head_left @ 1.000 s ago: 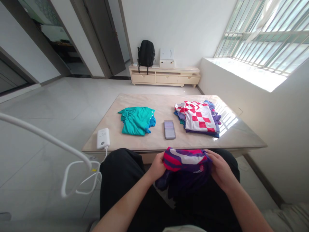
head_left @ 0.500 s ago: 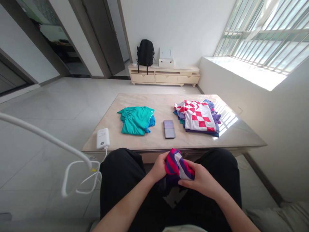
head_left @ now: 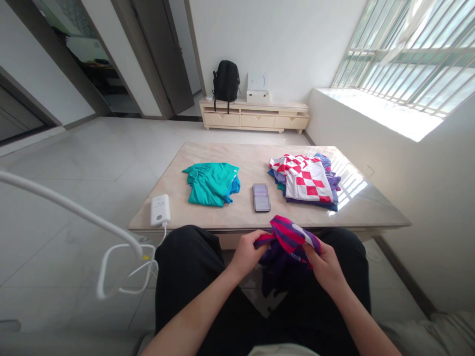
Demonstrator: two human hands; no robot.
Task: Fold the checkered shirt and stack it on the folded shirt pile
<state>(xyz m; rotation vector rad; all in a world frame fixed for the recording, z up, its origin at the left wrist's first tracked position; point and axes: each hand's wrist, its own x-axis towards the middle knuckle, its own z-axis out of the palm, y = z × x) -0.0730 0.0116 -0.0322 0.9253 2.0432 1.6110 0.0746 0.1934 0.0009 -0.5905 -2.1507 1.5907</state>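
My left hand has its grip closed on one end of a striped garment, and my right hand pinches the other end, so the cloth is held between them over my lap, just in front of the near edge of the worktop. The garment is soft and crumpled, with pink, purple and white stripes on top; a darker purple part hangs down between my knees, and its full shape I cannot make out because of the folds. My fingertips are mostly hidden inside the cloth. On the smooth, pale stone-like worktop lies a small flat phone, its face blurred. To its left is a folded teal garment, to its right a stack of folded clothes with a red and white checked one on top. A white power bank lies at the left near corner, with its cable hanging off.
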